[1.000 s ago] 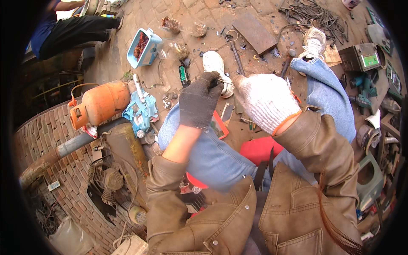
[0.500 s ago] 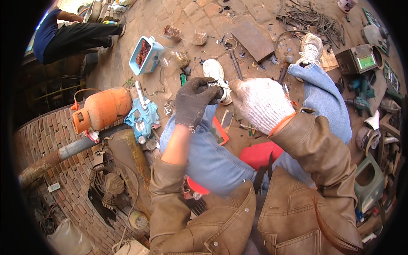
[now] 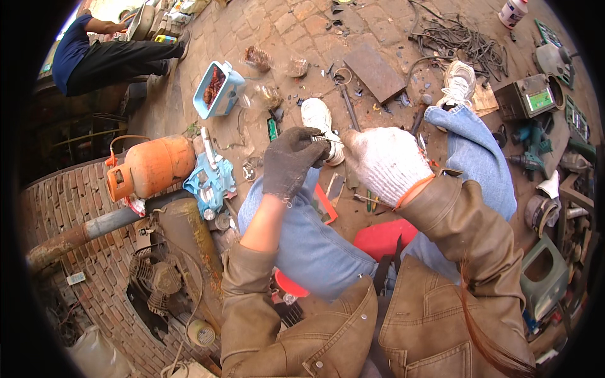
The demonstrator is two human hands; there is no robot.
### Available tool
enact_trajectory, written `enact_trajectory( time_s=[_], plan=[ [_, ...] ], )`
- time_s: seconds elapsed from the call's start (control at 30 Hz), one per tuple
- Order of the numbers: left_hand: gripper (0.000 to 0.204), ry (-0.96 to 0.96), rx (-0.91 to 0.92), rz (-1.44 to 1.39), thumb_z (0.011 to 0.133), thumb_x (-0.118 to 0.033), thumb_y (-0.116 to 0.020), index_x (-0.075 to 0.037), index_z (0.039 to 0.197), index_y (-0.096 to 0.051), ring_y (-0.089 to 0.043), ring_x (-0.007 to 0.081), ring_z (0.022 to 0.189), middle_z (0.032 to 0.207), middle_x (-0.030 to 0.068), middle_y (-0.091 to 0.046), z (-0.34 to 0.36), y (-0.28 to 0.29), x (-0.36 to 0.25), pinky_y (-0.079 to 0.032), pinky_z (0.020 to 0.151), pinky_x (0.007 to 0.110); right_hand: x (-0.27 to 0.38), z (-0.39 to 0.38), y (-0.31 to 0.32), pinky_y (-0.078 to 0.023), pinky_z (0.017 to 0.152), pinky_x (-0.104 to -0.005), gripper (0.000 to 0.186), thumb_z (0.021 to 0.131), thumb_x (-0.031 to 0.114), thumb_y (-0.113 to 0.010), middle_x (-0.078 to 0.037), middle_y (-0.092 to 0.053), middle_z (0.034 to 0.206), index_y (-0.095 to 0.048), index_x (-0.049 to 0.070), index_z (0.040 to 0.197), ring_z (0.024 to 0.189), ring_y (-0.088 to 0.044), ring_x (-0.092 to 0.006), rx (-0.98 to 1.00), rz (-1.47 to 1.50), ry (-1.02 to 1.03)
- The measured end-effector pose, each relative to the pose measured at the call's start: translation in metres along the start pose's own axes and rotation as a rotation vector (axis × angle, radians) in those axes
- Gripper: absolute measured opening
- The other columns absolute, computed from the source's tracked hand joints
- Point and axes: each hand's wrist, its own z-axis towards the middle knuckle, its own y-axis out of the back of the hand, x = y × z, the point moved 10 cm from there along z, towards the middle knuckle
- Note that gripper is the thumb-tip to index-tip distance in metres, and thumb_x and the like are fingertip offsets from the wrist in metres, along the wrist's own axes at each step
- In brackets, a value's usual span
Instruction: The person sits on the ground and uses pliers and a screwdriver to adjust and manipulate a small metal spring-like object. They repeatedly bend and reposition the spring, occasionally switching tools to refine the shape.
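Here's the thin rod [image 3: 332,140], bridging the small gap between the hands, a white shoe [image 3: 315,115] behind it in view. The left hand [image 3: 288,164], dark-gloved, pinches one end; the right hand [image 3: 386,162], white-gloved, closes at the other, fingertips partly hidden. Farther left, an orange gas cylinder [image 3: 161,162]; above it, a blue tub [image 3: 232,96] holding reddish pieces.

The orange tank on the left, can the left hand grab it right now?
Probably not right now: the dark-gloved left hand seems busy pinching a thin piece, and the orange tank lies well to its left, with a light-blue thing partly between.
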Motion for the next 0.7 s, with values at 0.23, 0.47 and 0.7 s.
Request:
enact_trajectory(
  time_s=[0.23,0.47,0.7],
  plan=[
    [0.025,-0.023,-0.002,0.088,0.086,-0.007,-0.071,0.005,0.108,-0.066,-0.066,0.0115,0.069,0.085,0.0113,-0.072,-0.001,-0.003,0.002,-0.054,0.062,0.024,-0.003,0.000,-0.006,-0.054,0.060,-0.0440,0.018,0.087,0.021,-0.059,-0.017,-0.064,0.067,-0.065,0.006,0.080,0.066,-0.068,-0.0350,-0.032,-0.031,0.015],
    [0.028,-0.055,0.042,0.283,0.086,-0.012,-0.071,0.006,0.108,-0.067,-0.069,0.0148,0.073,0.089,0.0144,-0.074,-0.009,-0.015,0.001,-0.056,0.067,0.027,-0.010,0.001,-0.014,-0.054,0.062,-0.0443,0.023,0.089,0.023,-0.058,-0.018,-0.066,0.069,-0.068,0.005,0.078,0.067,-0.068,-0.0354,0.025,0.025,-0.048],
    [0.028,0.062,-0.028,0.065,0.087,-0.012,-0.072,0.007,0.106,-0.067,-0.067,0.0115,0.065,0.082,0.0126,-0.073,-0.003,-0.009,0.005,-0.054,0.057,0.025,-0.005,0.000,-0.005,-0.054,0.061,-0.0441,0.019,0.087,0.020,-0.058,-0.017,-0.065,0.067,-0.065,0.003,0.081,0.068,-0.069,-0.0346,-0.022,0.009,-0.038]
  ],
)
